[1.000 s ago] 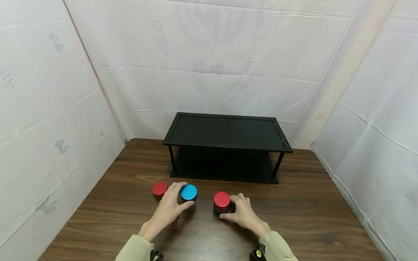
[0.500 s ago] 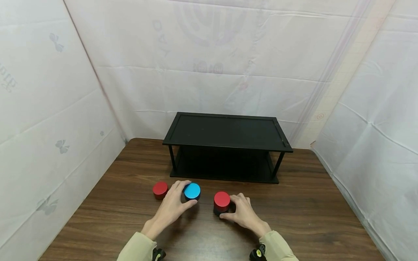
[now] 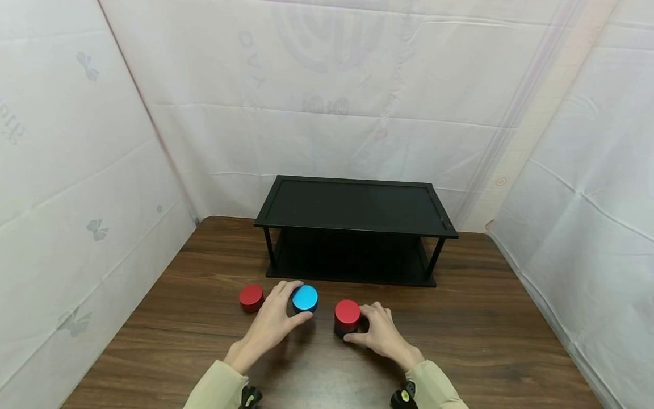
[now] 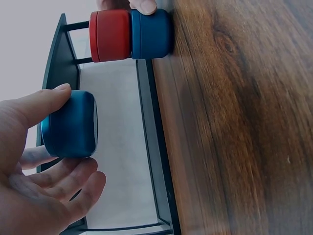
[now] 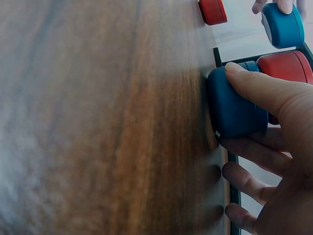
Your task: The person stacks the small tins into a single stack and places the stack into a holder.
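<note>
One blue canister (image 4: 71, 125), short, round, satin-smooth, raised above the wood-grained surface (image 3: 485, 346); pinched by the left hand (image 3: 269, 322), grip parted to its width. One lower blue canister (image 5: 234, 103), standing on the surface, pinched by the right hand (image 3: 380, 335) in a like grip; red canister (image 3: 347, 313) stacked upright on it. One squat red piece (image 3: 251, 298), at far left. Seams suggest lids, perhaps; contents hidden. Behind: two-tier black shelf (image 3: 357, 207), top tier rimmed.
</note>
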The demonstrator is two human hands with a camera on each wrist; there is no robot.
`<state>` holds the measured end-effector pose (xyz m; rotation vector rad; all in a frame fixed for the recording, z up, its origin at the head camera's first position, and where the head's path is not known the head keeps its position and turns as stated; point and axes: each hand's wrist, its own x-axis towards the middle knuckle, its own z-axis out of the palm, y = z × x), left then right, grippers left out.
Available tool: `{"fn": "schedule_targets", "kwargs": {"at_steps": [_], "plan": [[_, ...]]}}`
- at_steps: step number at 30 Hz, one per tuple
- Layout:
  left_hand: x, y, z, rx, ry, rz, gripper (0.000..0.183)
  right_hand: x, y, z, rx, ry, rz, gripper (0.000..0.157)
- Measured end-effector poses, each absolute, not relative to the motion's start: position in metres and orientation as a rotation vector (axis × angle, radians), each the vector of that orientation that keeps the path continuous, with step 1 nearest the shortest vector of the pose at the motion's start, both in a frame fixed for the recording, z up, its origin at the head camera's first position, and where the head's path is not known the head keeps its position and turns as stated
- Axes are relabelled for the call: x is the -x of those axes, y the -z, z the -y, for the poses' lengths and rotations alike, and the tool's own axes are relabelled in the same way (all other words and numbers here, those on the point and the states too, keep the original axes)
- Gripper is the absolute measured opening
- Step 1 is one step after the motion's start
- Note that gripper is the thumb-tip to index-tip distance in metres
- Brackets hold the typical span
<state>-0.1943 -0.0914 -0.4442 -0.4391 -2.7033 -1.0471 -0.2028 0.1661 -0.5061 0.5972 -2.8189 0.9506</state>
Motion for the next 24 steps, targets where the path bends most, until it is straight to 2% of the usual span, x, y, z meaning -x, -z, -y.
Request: {"fn": "schedule_targets", "kwargs": {"at_steps": [24], "plan": [[0.196, 0.436, 0.076, 0.534, 1.049, 2.685, 0.063, 0.203, 0.508, -0.167, -0.601, -0.953, 2.828, 0.053]]}}
